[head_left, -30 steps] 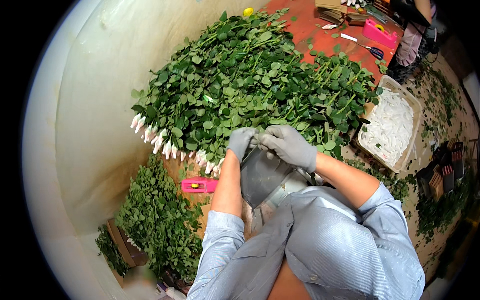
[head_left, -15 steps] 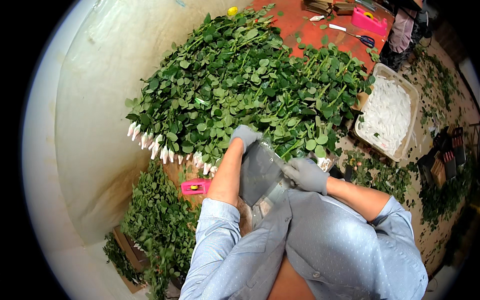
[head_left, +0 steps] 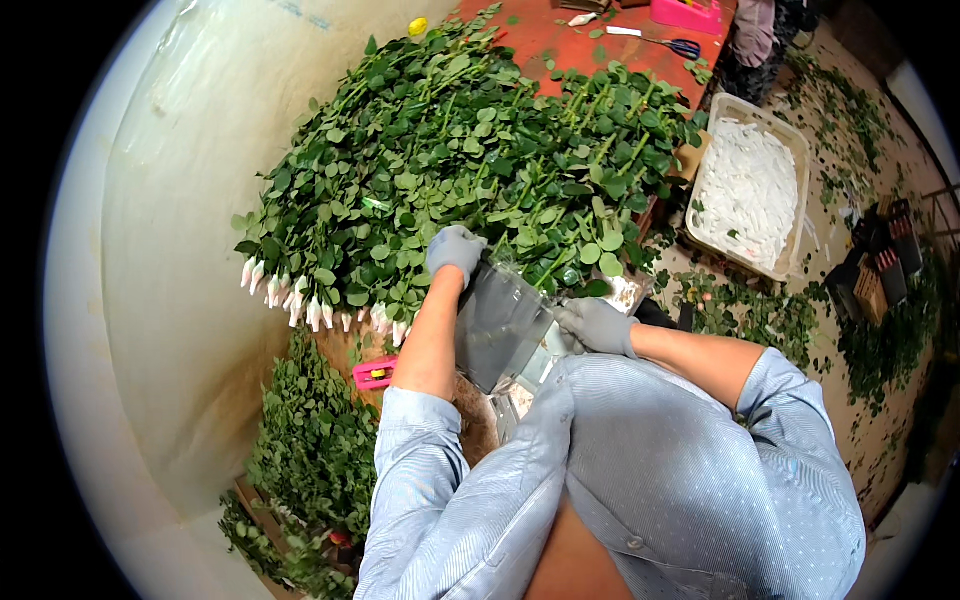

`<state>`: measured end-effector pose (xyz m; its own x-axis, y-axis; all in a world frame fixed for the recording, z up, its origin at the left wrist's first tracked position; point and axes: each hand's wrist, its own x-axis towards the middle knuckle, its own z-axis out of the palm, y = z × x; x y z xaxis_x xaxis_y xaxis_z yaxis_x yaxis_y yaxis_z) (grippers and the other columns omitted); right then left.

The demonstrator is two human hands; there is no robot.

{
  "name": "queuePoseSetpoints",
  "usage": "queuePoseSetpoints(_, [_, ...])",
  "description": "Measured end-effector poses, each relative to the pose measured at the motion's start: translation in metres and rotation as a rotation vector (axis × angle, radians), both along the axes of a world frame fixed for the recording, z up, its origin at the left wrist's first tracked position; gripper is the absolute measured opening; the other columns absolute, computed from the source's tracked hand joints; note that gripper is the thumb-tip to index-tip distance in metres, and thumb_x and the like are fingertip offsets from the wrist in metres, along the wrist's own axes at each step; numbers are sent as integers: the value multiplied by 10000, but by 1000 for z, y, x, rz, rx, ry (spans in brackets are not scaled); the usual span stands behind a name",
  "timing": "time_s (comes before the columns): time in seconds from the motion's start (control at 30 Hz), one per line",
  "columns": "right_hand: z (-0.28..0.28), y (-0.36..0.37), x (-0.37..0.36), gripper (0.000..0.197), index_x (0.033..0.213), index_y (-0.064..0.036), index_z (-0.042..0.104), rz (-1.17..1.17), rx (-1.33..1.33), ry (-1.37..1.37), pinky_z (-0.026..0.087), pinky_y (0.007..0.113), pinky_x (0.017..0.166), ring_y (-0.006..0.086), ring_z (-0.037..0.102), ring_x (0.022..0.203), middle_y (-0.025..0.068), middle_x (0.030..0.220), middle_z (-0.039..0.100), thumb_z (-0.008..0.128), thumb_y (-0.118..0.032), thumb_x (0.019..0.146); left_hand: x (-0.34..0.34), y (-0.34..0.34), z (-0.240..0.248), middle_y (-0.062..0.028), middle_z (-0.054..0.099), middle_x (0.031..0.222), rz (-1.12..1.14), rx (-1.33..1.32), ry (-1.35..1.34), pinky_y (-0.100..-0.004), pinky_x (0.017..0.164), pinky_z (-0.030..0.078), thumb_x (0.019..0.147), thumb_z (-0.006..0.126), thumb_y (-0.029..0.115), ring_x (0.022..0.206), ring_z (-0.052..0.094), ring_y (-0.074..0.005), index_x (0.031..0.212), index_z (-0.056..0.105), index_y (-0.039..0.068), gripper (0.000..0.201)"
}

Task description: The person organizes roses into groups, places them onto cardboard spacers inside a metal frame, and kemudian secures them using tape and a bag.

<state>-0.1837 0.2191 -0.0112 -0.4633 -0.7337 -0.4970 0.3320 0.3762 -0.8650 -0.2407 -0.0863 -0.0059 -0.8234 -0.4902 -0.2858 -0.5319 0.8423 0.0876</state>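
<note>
Gloved in grey, my left hand (head_left: 455, 251) is closed at the upper left corner of a see-through plastic sleeve (head_left: 497, 325) that looks dark grey. My right hand (head_left: 597, 325), in the same kind of glove, is closed at the sleeve's right edge; its fingertips are partly hidden. The sleeve hangs slanted between both hands, close to my shirt. Just beyond them lies a big heap of leafy green rose stems (head_left: 470, 160). Pale pink rose heads in white wraps (head_left: 315, 312) stick out along the heap's near left edge.
A pink tape dispenser (head_left: 375, 373) sits left of my left forearm. At the right stands a crate (head_left: 800, 205) of white pieces. Scissors (head_left: 683, 47) lie on the red table (head_left: 560, 45) at the back. More foliage (head_left: 310, 440) fills the lower left; leaves litter the right-hand floor.
The whole view has shifted, so things appear farther left and higher. My hands are slightly farther apart, and the sleeve between them looks more spread. Both keep their hold.
</note>
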Motion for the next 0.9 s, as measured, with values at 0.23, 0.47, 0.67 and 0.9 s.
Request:
queuePoseSetpoints(0.23, [-10,3,5,349,940,-18,575,-77,-39,-141,484,300,558,127,552,599,32,782,576,537,-324,1105,81,18,11,-177,731,1030,-86,95,717,-444,864,537,920,727,260,962,692,-357,1019,753,44,240])
queuePoseSetpoints(0.47, [-67,5,1,396,921,-31,594,-13,-3,31,529,308,595,132,650,595,57,774,660,507,-373,1100,199,92,25,-281,282,1666,-377,84,298,-622,1244,133,834,796,465,1542,241,-486,1595,370,40,971])
queuePoseSetpoints(0.67, [-96,-8,-17,423,1247,-150,703,172,173,407,524,482,959,403,676,1103,196,1173,726,465,-459,1084,203,95,6,-282,259,1672,-327,8,201,-661,1218,126,732,867,335,1539,218,-512,1564,397,46,998])
queuePoseSetpoints(0.9, [-101,-22,-28,434,1294,-140,687,162,272,265,540,491,887,409,706,974,214,1050,744,532,-474,1064,197,80,-12,-239,438,1525,-418,-115,271,-618,1050,310,771,825,345,1389,401,-477,1420,533,52,769])
